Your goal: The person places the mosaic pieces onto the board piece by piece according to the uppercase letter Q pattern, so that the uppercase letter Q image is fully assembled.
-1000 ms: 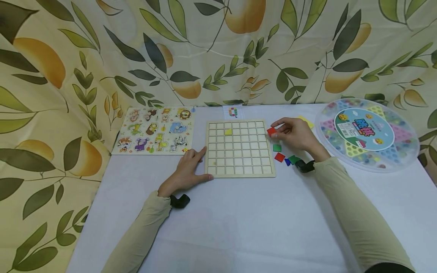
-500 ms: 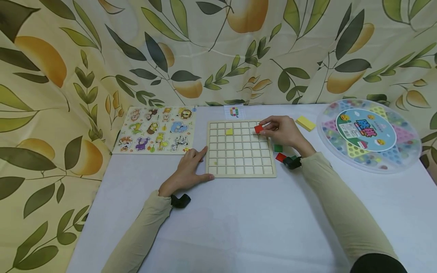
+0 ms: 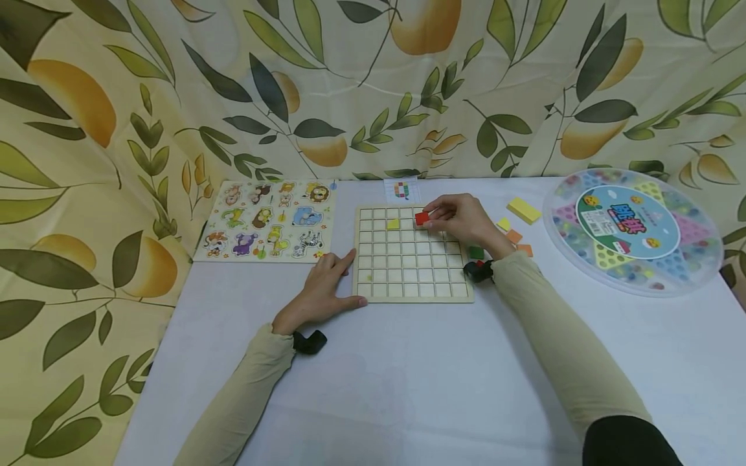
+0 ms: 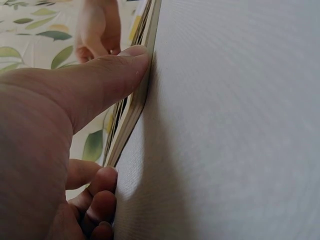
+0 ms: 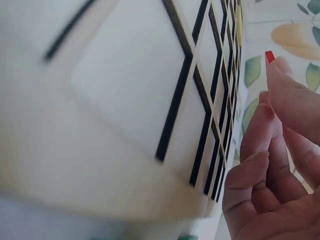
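Note:
A wooden grid board (image 3: 408, 259) lies flat on the table, with one yellow square (image 3: 393, 224) in a cell near its top. My right hand (image 3: 460, 217) pinches a red square tile (image 3: 421, 219) between thumb and fingers over the upper right cells. In the right wrist view only a red corner (image 5: 270, 57) of it shows past the thumb tip. At the board's lower left, my left hand (image 3: 319, 288) braces it, index finger along the left edge and thumb at the front corner. The left wrist view shows that thumb (image 4: 110, 80) pressing the board's side.
Right of the board lie a green tile (image 3: 476, 252), orange tiles (image 3: 525, 250), a small yellow tile (image 3: 504, 224) and a yellow block (image 3: 523, 210). Beyond is a round marble game box (image 3: 632, 285). An animal puzzle (image 3: 262, 259) lies left; a pattern card (image 3: 412, 197) stands behind.
My right hand has carried the red tile leftward from beside the board to over its upper cells, uncovering the yellow block and orange tiles. My left hand has stayed at the board's corner.

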{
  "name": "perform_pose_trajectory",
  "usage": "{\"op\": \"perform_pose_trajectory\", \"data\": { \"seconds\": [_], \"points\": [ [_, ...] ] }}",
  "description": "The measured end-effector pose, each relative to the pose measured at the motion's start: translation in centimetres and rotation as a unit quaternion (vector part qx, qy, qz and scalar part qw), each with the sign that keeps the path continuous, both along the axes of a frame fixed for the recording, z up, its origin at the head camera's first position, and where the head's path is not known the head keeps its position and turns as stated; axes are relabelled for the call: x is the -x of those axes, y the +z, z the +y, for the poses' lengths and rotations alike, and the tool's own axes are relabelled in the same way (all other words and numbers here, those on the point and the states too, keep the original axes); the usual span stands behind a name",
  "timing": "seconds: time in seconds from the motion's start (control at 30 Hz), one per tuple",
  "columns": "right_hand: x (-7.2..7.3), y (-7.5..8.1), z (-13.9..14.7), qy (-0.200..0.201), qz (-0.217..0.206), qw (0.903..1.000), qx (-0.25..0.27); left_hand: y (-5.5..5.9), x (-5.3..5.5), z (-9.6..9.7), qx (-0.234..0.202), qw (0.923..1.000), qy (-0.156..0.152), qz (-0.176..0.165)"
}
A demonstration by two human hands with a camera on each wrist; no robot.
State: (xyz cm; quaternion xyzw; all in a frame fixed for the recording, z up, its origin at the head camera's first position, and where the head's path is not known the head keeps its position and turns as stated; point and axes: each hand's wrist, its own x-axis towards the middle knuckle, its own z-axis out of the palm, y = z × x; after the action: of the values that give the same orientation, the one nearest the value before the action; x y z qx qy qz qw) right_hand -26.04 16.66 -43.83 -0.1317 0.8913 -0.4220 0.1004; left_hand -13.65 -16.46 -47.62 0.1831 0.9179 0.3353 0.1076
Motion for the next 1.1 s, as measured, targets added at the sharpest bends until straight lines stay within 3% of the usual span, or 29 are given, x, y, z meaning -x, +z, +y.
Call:
{"op": "perform_pose_trajectory", "data": {
  "seconds": [0.4, 0.73, 1.1],
  "points": [
    [1.0, -0.5, -1.7, -0.006, -0.046, 0.9989, -0.008, -0.2, 0.1, 0.0, 0.001, 1.0000, -0.003, 0.000],
    [1.2, -0.5, -2.7, -0.005, -0.021, 0.9995, -0.024, -0.1, 0.1, 0.0, 0.004, 1.0000, -0.001, -0.002],
    [1.3, -0.4, -3.0, -0.013, -0.035, 0.9990, -0.023, 0.0, 0.1, 0.0, 0.002, 1.0000, 0.001, 0.003]
  ]
}}
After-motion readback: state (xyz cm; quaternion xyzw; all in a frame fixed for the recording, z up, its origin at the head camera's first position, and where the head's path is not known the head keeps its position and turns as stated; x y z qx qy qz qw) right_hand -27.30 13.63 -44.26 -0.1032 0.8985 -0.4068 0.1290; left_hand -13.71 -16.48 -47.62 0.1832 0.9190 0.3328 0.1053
